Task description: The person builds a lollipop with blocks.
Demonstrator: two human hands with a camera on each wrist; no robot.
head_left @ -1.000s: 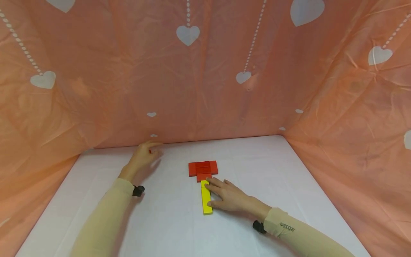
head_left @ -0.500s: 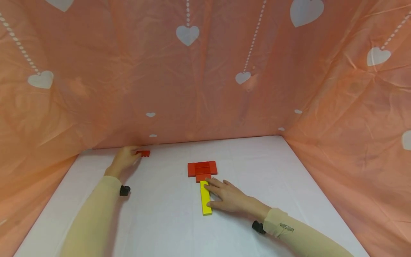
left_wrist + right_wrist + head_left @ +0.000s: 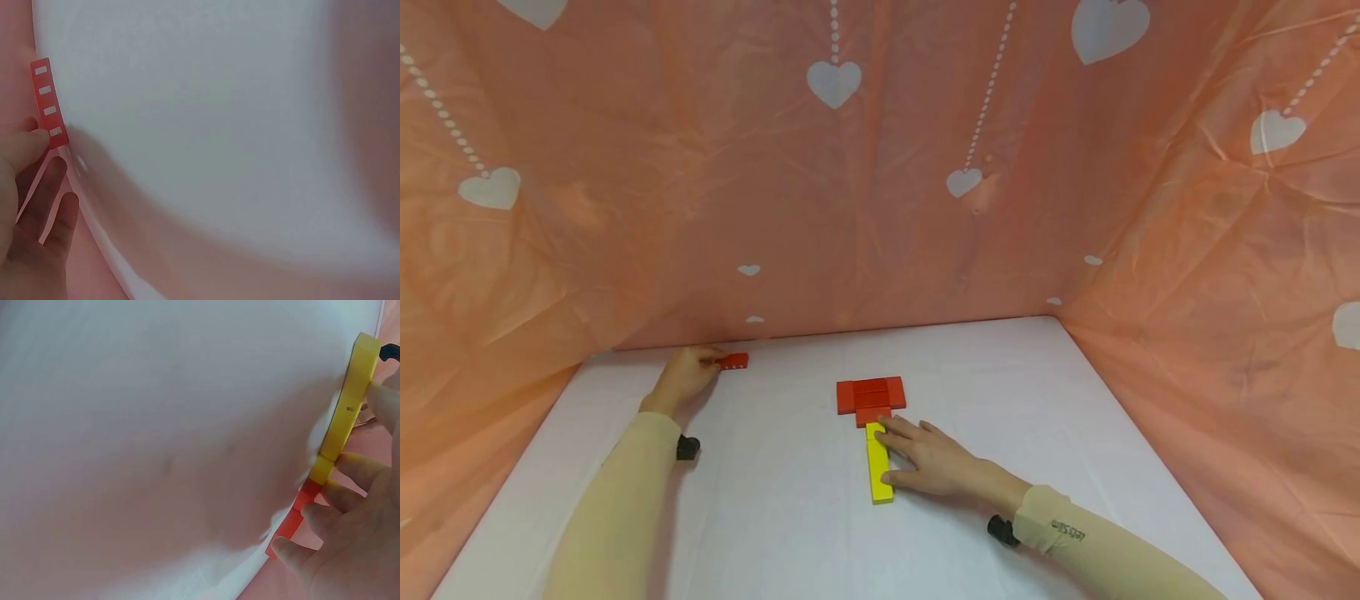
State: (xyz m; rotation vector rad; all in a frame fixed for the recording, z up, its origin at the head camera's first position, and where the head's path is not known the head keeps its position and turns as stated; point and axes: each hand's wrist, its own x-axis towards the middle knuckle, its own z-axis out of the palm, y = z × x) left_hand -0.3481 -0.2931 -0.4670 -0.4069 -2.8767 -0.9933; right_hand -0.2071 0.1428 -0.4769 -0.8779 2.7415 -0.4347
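Note:
Near the back left of the table, my left hand (image 3: 687, 372) pinches one end of a red block (image 3: 734, 361) between thumb and finger. A row of white rectangles marks that block's side (image 3: 48, 101) in the left wrist view. My right hand (image 3: 942, 458) lies with its fingers spread along a line of blocks. Its fingertips touch a long yellow block (image 3: 880, 472) and a short yellow block (image 3: 875, 431) at that one's far end. Beyond them, several red blocks (image 3: 871, 392) lie flat and joined, one red block (image 3: 872, 416) sticking out toward the yellow ones.
A white cloth (image 3: 775, 517) covers the table. Orange-pink curtain (image 3: 880, 208) with white hearts hangs at the back and both sides, meeting the table's back edge close to my left hand. Each wrist wears a small black camera (image 3: 688, 447).
My left hand has moved left along the back of the table, and the red block shows beyond its fingers. The right hand stays on the blocks.

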